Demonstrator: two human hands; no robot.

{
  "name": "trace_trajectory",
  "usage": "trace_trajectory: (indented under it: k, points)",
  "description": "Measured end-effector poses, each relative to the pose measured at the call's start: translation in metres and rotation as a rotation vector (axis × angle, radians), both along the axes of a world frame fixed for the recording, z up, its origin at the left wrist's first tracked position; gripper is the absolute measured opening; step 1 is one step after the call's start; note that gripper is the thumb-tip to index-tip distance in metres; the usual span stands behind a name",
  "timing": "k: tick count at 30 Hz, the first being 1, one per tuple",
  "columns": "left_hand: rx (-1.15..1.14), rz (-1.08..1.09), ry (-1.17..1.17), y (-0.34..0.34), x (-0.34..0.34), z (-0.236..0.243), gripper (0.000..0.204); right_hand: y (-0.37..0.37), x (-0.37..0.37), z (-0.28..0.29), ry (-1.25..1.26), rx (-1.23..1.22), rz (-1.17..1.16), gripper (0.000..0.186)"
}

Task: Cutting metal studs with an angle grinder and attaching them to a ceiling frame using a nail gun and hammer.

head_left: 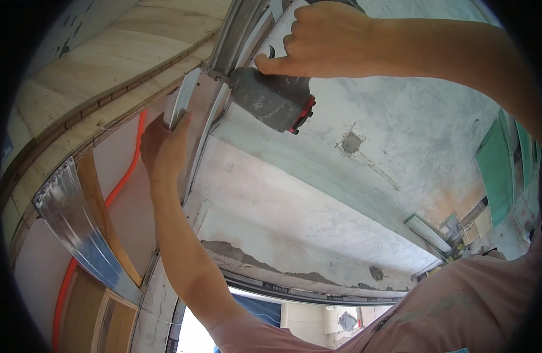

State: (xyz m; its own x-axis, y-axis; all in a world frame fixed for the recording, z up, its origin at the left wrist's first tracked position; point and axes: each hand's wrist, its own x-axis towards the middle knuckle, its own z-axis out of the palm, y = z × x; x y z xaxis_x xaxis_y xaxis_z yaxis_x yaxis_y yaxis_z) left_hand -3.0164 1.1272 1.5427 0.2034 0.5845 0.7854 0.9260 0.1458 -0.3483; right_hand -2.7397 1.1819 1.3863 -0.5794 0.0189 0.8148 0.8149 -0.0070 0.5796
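Note:
Raised overhead at the upper middle, my right hand (306, 38) grips a dark grey power tool (271, 100) with a red-and-black end, its index finger curled near the trigger. The tool's nose meets a grey metal channel (235, 32) along the ceiling edge. Left of it, my left hand (165, 141) is closed on a short white metal strip (184, 94), held against the framing beside the plywood edge. The tool's handle is largely hidden by my right hand.
Layered plywood (106, 70) borders the upper left, with an orange conduit (132, 159) and crumpled silver channel (82, 217) below. A patchy plaster ceiling (318, 188) spans the middle. Green boards (491, 170) stand at right; a bright window (259, 317) shows at the bottom.

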Motion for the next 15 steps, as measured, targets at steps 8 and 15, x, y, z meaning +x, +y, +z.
trace_trajectory:
  k: [8, 15]
  points:
    - [0.003, -0.007, -0.038, -0.0074, 0.0054, -0.0042, 0.046, 0.0017, -0.0062, -0.0029, 0.068, -0.004, -0.053, 0.053]
    - [-0.007, -0.001, -0.027, -0.0058, 0.0044, -0.003, 0.047, 0.0012, -0.0077, -0.0042, 0.07, -0.026, -0.044, 0.056]
